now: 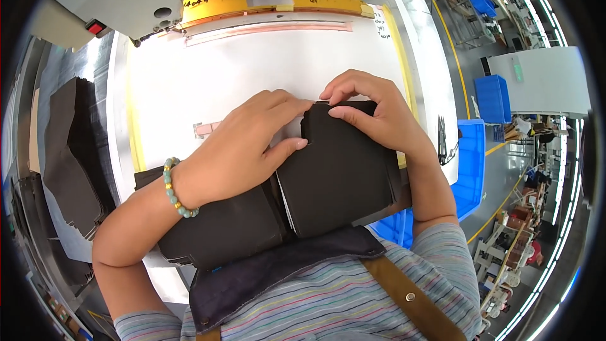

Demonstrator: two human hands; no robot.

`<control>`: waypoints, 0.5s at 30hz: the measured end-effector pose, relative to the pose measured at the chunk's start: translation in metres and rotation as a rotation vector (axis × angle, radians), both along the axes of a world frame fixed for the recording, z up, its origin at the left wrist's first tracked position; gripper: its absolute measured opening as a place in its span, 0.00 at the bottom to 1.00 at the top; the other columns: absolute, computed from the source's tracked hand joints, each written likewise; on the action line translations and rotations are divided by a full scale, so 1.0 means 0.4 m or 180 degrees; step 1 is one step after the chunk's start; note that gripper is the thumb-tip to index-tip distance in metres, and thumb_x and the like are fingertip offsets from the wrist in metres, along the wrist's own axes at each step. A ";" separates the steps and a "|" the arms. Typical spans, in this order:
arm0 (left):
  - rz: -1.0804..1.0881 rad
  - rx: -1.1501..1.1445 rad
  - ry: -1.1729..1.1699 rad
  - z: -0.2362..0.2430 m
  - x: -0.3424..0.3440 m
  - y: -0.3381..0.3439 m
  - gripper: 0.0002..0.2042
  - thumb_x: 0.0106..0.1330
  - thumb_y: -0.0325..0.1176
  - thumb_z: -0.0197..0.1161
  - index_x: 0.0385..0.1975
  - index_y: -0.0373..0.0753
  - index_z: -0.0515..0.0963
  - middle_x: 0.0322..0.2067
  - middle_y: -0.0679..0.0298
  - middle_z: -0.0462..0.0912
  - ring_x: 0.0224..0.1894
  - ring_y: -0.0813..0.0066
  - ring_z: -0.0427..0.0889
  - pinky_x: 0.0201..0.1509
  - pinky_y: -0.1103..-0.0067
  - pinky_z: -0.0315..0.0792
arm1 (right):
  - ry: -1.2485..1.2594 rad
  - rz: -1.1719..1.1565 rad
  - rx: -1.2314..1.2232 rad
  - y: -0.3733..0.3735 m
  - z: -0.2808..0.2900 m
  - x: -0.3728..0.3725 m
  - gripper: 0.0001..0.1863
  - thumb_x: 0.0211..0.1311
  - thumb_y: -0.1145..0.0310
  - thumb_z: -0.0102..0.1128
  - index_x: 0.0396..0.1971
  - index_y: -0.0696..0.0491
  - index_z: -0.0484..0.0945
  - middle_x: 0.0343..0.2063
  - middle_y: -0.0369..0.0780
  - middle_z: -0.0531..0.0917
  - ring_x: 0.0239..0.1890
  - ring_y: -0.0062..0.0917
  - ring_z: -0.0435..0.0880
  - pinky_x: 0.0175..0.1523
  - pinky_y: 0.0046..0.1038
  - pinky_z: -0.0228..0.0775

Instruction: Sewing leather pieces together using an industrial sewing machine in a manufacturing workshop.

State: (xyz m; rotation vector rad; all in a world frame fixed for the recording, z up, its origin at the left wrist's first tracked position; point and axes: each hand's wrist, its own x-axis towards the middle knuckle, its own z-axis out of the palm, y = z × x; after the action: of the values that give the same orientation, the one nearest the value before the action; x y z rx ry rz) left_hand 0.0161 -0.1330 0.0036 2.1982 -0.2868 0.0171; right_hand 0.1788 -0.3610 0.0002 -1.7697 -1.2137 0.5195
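Note:
A stack of black sheets (341, 177) lies near my body, its far left corner cut in a notch. With thumb and curled fingers, my right hand (375, 107) pinches the far edge of this stack. My left hand (246, 136) reaches across from the left; its fingertips meet the far left corner and its thumb presses on the left edge. Beneath my left forearm, which wears a beaded bracelet (169, 187), lies a second stack of black sheets (227, 221). A thin gap separates the two stacks.
A machine with a yellow bar (271, 1) spans the far side of the white work surface (284, 57). A pink strip (205, 129) lies left of centre. More black sheets (72, 158) are stacked at far left. At right are dark hand tools (445, 142) and blue bins (471, 164).

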 end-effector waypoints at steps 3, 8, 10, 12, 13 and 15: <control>0.0026 -0.0043 -0.0082 -0.001 -0.008 -0.007 0.24 0.72 0.26 0.69 0.67 0.33 0.75 0.55 0.52 0.83 0.54 0.52 0.84 0.58 0.64 0.79 | -0.0176 -0.0005 0.0032 -0.002 -0.004 0.005 0.04 0.68 0.77 0.71 0.39 0.58 0.84 0.44 0.40 0.89 0.45 0.28 0.88 0.53 0.29 0.82; -0.0007 -0.0101 -0.0102 -0.007 -0.020 -0.001 0.25 0.74 0.26 0.67 0.70 0.34 0.73 0.55 0.52 0.83 0.54 0.49 0.84 0.57 0.63 0.80 | -0.0967 -0.0036 0.0592 -0.007 0.006 -0.014 0.03 0.69 0.78 0.70 0.38 0.57 0.84 0.42 0.40 0.89 0.43 0.31 0.88 0.50 0.28 0.80; 0.0010 -0.0013 0.0314 -0.006 -0.029 0.008 0.23 0.70 0.23 0.67 0.66 0.33 0.75 0.50 0.51 0.83 0.54 0.49 0.84 0.58 0.63 0.79 | -0.0179 -0.0588 0.1107 -0.019 0.010 -0.033 0.04 0.69 0.78 0.70 0.39 0.57 0.83 0.39 0.40 0.88 0.40 0.32 0.88 0.48 0.26 0.79; -0.0190 0.0472 0.0014 -0.008 -0.043 0.013 0.20 0.68 0.23 0.67 0.60 0.32 0.77 0.47 0.52 0.83 0.52 0.50 0.83 0.58 0.63 0.79 | -0.0533 -0.0609 0.0738 -0.017 0.007 -0.036 0.04 0.69 0.78 0.70 0.39 0.57 0.83 0.38 0.40 0.88 0.39 0.30 0.88 0.48 0.25 0.79; -0.0385 0.0943 -0.0281 -0.009 -0.051 0.015 0.17 0.65 0.22 0.67 0.55 0.30 0.79 0.44 0.52 0.83 0.51 0.51 0.82 0.58 0.63 0.78 | -0.0880 -0.0625 0.0352 -0.016 0.003 -0.036 0.03 0.70 0.78 0.70 0.39 0.57 0.83 0.37 0.39 0.88 0.38 0.29 0.87 0.48 0.25 0.79; -0.0459 0.1169 -0.0372 -0.013 -0.057 0.021 0.15 0.63 0.22 0.67 0.49 0.30 0.81 0.42 0.52 0.83 0.49 0.52 0.81 0.58 0.63 0.78 | -0.0781 -0.0644 0.0281 -0.017 -0.008 -0.045 0.03 0.71 0.77 0.70 0.40 0.57 0.83 0.35 0.39 0.87 0.37 0.26 0.86 0.47 0.24 0.79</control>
State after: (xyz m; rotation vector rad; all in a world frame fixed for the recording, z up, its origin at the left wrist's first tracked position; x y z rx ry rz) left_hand -0.0065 -0.1245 -0.0017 2.5386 -0.5503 0.0140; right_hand 0.1606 -0.3680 -0.0029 -1.8939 -1.1847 0.1318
